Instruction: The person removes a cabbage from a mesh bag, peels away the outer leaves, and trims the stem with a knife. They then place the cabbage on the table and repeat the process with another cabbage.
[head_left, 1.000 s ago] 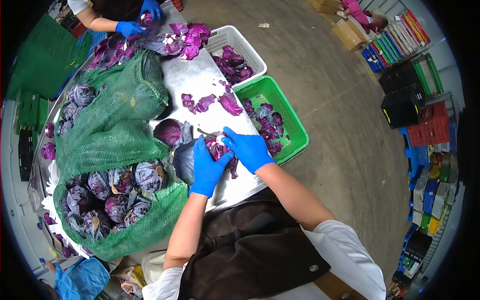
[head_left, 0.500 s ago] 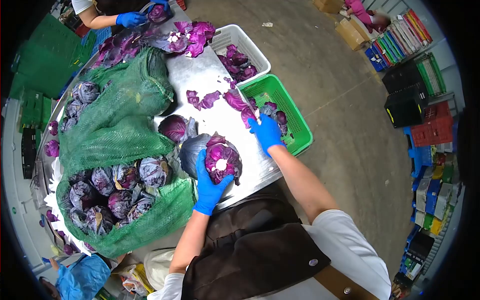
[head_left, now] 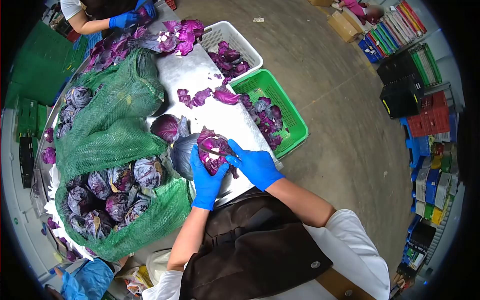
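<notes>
Cabbage (head_left: 215, 159) is sitting at the near end of the shiny table (head_left: 205, 117), with its pale cut middle facing up and purple leaves hanging loose around it. The left hand (head_left: 206, 180) is wearing a blue glove and is grasping the cabbage from the near left. Its fingers are spreading wide, with the thumb lying along the near side and the other fingers hugging the left side. The right hand (head_left: 257, 166) is wearing a blue glove too, and is gripping a knife (head_left: 209, 150). Most of the handle is hiding in that glove. The blade is pointing left over the pale middle; I cannot tell how deep it is going.

On the right, a black crate (head_left: 400, 102) is showing a small yellow mark. Nearer, a dark box (head_left: 423, 235) is showing white marks, too small to read.

To the left, a green net (head_left: 110, 142) is holding many more heads (head_left: 148, 172). Just right of the table, a green basket (head_left: 296, 132) is holding leaf bits, and farther off a white basket (head_left: 254, 52) is holding more. At the far left, another person (head_left: 90, 20) in blue gloves is holding a purple head (head_left: 145, 16).
</notes>
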`<control>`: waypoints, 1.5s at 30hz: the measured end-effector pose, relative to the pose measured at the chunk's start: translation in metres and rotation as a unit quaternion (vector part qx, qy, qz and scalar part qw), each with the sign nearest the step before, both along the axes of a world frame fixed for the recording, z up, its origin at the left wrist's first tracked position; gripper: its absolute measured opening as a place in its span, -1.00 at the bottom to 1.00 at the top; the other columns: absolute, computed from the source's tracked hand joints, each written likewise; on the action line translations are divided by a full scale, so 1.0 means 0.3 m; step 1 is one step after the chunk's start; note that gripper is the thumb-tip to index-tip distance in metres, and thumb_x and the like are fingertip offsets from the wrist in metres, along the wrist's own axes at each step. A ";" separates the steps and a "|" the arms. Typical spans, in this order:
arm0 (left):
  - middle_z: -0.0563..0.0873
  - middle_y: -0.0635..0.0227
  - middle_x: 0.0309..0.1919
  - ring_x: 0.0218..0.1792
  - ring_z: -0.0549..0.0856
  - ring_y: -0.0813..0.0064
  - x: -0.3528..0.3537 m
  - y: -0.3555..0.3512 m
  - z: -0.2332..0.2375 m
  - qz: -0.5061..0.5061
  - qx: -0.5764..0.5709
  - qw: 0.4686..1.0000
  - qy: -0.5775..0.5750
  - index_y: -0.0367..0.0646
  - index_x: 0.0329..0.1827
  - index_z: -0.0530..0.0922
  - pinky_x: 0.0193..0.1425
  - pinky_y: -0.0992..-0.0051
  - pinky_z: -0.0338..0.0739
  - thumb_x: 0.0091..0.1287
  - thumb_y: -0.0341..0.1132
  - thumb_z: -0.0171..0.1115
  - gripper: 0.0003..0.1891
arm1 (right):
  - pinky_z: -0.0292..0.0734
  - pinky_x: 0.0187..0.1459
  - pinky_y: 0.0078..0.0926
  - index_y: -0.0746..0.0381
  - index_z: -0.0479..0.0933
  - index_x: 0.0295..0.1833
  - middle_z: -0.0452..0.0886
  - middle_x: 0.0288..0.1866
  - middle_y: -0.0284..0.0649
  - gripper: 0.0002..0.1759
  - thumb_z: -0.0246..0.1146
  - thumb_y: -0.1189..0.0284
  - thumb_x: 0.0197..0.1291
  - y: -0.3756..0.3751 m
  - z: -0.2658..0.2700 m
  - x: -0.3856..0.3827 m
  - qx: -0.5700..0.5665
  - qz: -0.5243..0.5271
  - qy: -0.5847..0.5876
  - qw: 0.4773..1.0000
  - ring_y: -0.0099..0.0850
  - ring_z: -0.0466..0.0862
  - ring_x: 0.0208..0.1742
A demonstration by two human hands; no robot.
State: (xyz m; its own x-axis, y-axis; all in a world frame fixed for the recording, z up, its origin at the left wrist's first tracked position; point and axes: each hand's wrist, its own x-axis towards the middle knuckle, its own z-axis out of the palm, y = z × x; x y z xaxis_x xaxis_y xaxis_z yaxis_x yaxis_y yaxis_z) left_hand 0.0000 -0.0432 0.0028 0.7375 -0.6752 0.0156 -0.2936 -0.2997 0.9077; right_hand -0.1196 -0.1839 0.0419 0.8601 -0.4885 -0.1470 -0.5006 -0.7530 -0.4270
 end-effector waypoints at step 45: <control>0.29 0.12 0.44 0.39 0.40 0.24 0.041 0.174 0.016 -0.086 -0.028 0.976 0.197 -0.15 0.61 -0.09 0.47 0.25 0.36 -0.03 -0.43 0.56 0.18 | 0.54 0.17 -0.21 0.21 0.57 0.25 0.64 0.14 0.08 -0.26 0.43 -0.04 0.05 -0.139 0.103 0.084 0.172 -0.086 -0.056 0.980 -0.05 0.65 0.15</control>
